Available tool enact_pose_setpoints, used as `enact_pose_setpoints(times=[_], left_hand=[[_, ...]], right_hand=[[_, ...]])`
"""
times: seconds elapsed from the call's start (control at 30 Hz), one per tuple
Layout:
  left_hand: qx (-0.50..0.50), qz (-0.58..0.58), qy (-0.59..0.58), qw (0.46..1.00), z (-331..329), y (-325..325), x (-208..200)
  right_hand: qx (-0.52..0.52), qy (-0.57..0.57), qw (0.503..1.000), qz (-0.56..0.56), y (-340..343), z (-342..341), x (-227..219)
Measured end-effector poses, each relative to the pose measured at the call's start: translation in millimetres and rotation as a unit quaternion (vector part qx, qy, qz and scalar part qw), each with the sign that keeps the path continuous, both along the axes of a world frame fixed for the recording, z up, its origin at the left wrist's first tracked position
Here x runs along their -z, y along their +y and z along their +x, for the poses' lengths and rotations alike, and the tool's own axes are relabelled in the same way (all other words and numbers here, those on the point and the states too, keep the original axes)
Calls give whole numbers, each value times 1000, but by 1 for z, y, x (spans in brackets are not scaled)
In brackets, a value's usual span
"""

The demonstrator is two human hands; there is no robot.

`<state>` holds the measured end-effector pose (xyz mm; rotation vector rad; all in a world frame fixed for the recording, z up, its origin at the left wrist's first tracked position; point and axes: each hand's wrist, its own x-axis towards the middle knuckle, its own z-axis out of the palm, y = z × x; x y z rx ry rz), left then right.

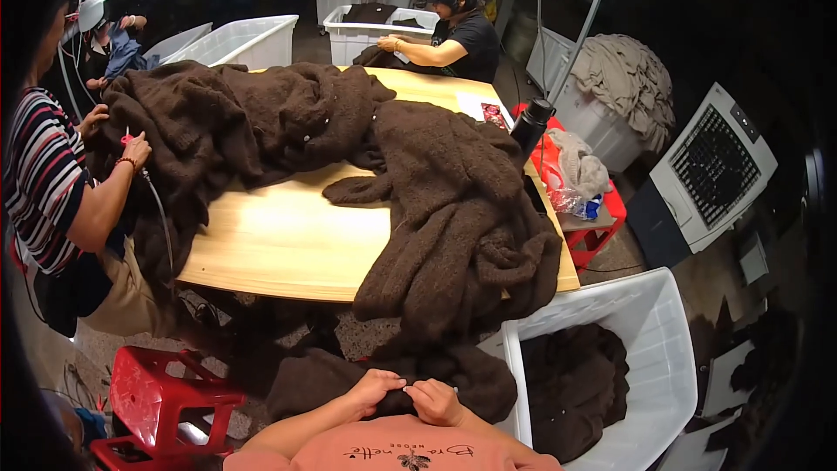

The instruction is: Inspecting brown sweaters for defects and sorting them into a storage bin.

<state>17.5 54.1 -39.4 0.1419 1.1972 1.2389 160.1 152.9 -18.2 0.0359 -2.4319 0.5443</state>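
Close to my body, my left hand (375,390) and my right hand (436,402) meet with fingertips pinched almost together. A tiny pale speck shows between them, too small to name. Under and beyond both hands, a dark brown fleecy garment (305,377) spreads across my lap. I cannot tell whether the fingers grip its cloth. More dark brown fleecy garments (453,201) lie heaped on the wooden table (279,235), some hanging over its near edge.
A white bin (649,331) with brown garments stands at my right, a red stool (161,392) at my left. A co-worker (52,183) holds a red-tipped tool at the left; another person (462,35) handles dark cloth across the table. A black bottle (531,125) stands near the right edge.
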Motion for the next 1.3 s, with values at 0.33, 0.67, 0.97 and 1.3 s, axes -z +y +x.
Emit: enact_pose_setpoints(times=[0.33, 0.67, 0.97, 1.3], left_hand=[[-21, 57, 149, 987, 11, 1, 10], [-53, 24, 46, 997, 6, -4, 54], [-2, 62, 43, 997, 3, -5, 31], [-11, 43, 174, 984, 9, -8, 22]], right_hand=[[-3, 29, 999, 35, 4, -5, 19], [-45, 30, 998, -19, -8, -10, 18], [-35, 39, 996, -72, -12, -10, 12], [-12, -15, 999, -51, -7, -11, 24]])
